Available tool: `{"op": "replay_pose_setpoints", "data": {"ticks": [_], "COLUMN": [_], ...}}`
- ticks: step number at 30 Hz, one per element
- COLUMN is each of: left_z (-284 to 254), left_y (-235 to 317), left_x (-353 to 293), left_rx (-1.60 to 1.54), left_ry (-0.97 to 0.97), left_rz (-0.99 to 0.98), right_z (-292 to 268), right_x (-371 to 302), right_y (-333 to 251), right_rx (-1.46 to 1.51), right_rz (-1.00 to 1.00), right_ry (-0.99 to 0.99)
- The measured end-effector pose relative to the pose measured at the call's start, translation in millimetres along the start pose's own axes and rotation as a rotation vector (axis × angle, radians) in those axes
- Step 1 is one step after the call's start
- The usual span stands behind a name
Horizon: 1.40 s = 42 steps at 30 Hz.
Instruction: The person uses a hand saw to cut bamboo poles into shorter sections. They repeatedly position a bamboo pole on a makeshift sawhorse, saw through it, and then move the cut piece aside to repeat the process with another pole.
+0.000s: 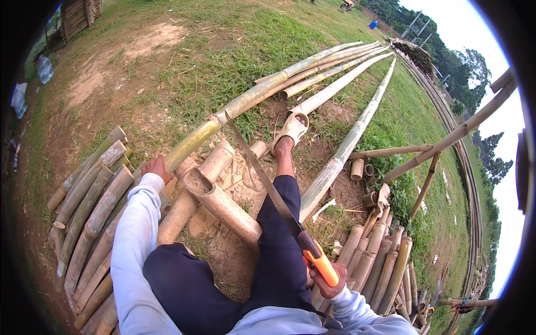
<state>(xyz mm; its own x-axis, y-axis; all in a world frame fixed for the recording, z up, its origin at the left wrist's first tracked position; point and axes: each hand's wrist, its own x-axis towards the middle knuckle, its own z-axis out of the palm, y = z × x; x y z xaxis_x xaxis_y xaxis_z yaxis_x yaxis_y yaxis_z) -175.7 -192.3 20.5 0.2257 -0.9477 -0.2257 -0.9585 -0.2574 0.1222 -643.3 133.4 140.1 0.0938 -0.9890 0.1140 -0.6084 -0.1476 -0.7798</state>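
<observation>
My right hand (329,280) grips the orange handle of a handsaw (269,188) at the lower middle. Its long blade slants up and left, and the tip lies by a joint of a long green-yellow bamboo pole (192,144). Whether the teeth touch the pole I cannot tell. Near the pole's close end, my left hand (158,169) is closed around it. Beneath the pole lie thick cut bamboo pieces (226,211), one with a hollow opening. My foot in a cream clog (290,133) is beside the pole, close to another bamboo's end.
Cut bamboo lengths are stacked at left (95,218) and at lower right (379,262). Several long poles (357,134) stretch away over the grass. A bamboo frame (452,137) stands at right. Sawdust and chips (240,178) cover the soil.
</observation>
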Motion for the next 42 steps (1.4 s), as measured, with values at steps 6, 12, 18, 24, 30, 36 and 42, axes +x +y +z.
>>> {"op": "replay_pose_setpoints", "data": {"ticks": [6,12,18,24,30,36,42], "left_z": [-27.2,-38.4,-26.7,-10.8,-24.7,-1.7,39.6], "left_y": [19.4,-36.7,-170.8,-282.9,-313.2,-315.6,-242.6], "left_x": [-51.5,-138.4,-249.8,-352.7,-356.9,-278.3,-194.8], "left_rx": [-0.066,-0.093,-0.146,-0.113,-0.121,-0.175,-0.24], "left_ry": [0.003,0.047,0.046,0.012,0.132,0.028,-0.071], "left_rz": [0.101,0.138,0.146,-0.132,-0.12,-0.352,-0.205], "right_z": [-11.0,-12.9,-9.6,13.3,31.4,44.0,38.2], "right_x": [2.2,13.4,24.7,62.0,66.3,60.9,56.6], "right_y": [-21.1,-22.5,5.2,-0.3,5.8,2.2,-1.9], "right_rx": [0.036,-0.003,0.166,0.266,0.392,0.353,0.268], "right_rz": [0.118,0.029,-0.011,0.041,-0.145,-0.064,-0.029], "right_ry": [0.016,0.088,0.188,0.137,0.081,0.048,0.089]}}
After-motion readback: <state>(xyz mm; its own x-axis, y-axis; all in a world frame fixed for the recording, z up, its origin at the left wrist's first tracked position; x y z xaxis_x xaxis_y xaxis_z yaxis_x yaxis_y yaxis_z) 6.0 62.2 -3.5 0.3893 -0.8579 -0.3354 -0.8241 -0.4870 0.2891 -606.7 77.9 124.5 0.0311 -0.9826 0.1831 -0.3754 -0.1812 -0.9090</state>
